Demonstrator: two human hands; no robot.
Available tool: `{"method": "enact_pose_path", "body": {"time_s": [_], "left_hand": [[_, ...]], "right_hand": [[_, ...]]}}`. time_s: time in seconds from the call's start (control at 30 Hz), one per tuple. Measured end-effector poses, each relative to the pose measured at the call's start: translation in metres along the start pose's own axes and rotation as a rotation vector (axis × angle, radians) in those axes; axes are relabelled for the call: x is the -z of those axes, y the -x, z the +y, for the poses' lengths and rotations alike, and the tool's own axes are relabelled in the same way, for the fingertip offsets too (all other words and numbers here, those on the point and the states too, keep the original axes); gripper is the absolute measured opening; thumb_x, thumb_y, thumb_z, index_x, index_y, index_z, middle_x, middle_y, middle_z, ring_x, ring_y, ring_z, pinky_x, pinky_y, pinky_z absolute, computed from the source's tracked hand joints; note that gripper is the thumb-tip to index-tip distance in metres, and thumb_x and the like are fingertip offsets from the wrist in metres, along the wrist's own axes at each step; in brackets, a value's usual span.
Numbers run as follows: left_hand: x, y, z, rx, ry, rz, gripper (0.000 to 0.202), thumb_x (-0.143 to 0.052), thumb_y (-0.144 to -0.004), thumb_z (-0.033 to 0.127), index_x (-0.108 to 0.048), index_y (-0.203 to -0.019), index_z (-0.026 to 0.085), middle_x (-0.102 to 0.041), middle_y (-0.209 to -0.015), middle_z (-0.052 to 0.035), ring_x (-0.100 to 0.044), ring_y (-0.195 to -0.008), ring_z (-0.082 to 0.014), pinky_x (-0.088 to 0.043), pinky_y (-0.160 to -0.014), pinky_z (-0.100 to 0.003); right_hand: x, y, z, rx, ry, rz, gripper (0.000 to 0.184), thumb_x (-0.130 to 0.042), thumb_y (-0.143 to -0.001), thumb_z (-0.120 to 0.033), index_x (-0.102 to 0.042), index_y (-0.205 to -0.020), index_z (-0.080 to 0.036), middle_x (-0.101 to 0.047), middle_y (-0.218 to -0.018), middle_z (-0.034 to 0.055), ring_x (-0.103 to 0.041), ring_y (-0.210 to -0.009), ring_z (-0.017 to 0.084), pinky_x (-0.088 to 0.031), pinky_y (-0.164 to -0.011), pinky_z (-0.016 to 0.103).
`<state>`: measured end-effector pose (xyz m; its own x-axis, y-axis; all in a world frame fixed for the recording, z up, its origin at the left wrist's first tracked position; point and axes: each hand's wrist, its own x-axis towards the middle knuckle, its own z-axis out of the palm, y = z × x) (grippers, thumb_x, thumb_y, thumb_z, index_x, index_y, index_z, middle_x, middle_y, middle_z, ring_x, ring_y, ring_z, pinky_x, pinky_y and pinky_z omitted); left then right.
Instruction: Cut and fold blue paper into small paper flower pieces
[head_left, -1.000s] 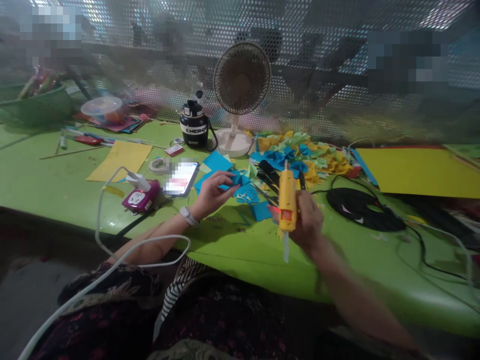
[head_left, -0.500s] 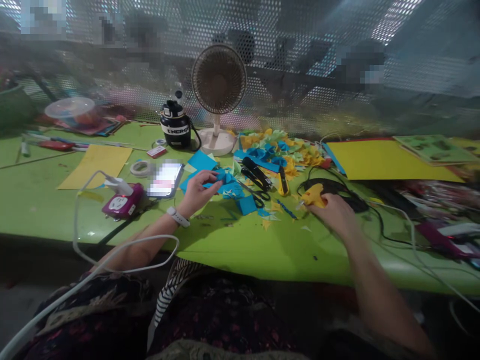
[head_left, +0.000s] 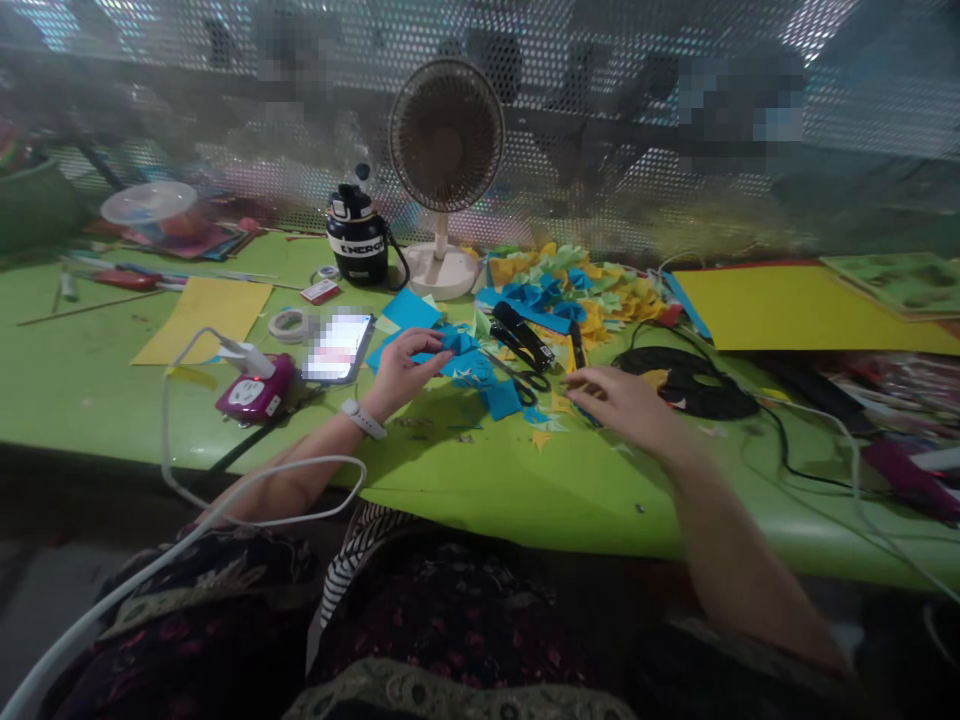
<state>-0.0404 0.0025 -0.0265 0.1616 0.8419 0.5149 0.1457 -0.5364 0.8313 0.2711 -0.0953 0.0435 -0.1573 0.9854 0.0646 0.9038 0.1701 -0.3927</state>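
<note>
My left hand (head_left: 409,372) has its thumb and fingers closed on a folded piece of blue paper (head_left: 457,341), above more blue paper pieces. My right hand (head_left: 619,402) reaches over the table with its fingers stretched forward and nothing visible in them. Just beyond its fingertips are a yellow-and-black cutter (head_left: 577,348) and small paper scraps. Behind the right hand, a yellow glue gun (head_left: 657,379) shows only in part on a black object (head_left: 705,385). Black-handled scissors (head_left: 531,382) and a black stapler (head_left: 523,337) lie between the hands.
A heap of yellow, green and blue paper pieces (head_left: 592,300) lies at the back, beside a fan (head_left: 447,135) and a black bottle (head_left: 358,240). A phone (head_left: 339,345), tape roll (head_left: 288,324) and purple power socket (head_left: 257,390) stand left. White cables (head_left: 300,468) cross my left forearm.
My right hand has let go of the yellow glue gun and moved left toward the scraps and cutter. My left hand stays at the blue paper. The view has shifted slightly.
</note>
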Motion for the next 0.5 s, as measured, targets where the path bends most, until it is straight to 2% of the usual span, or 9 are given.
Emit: {"method": "enact_pose_path", "body": {"time_s": [0.13,0.27,0.5], "left_hand": [[0.004,-0.002,-0.001,-0.010,-0.054,0.002,0.019,-0.075,-0.079,0.036,-0.071,-0.078,0.017,-0.069,-0.096,-0.0112,-0.067,-0.095,-0.0220,-0.061,-0.065,-0.030],[0.006,-0.003,0.001,-0.013,-0.101,0.009,0.015,-0.074,-0.081,0.032,-0.071,-0.079,0.017,-0.069,-0.096,-0.0097,-0.067,-0.094,-0.0198,-0.059,-0.072,-0.031],[0.003,-0.002,0.004,0.014,-0.138,0.026,0.015,-0.076,-0.079,0.032,-0.073,-0.080,0.017,-0.066,-0.095,-0.0087,-0.063,-0.090,-0.0187,-0.050,-0.056,-0.023]], "right_hand": [[-0.017,-0.029,-0.033,0.168,0.053,-0.096,0.022,-0.053,-0.093,-0.030,-0.071,-0.100,-0.021,-0.071,-0.104,0.0087,-0.066,-0.091,0.023,-0.047,-0.076,0.033],[-0.025,-0.042,-0.060,0.308,0.102,-0.207,0.018,-0.055,-0.094,-0.026,-0.071,-0.100,-0.020,-0.068,-0.104,0.0098,-0.063,-0.096,0.023,-0.045,-0.081,0.033],[-0.045,-0.036,-0.090,0.294,0.220,-0.356,0.019,-0.062,-0.092,-0.031,-0.069,-0.103,-0.018,-0.067,-0.106,0.0103,-0.062,-0.093,0.023,-0.041,-0.072,0.030]]}}
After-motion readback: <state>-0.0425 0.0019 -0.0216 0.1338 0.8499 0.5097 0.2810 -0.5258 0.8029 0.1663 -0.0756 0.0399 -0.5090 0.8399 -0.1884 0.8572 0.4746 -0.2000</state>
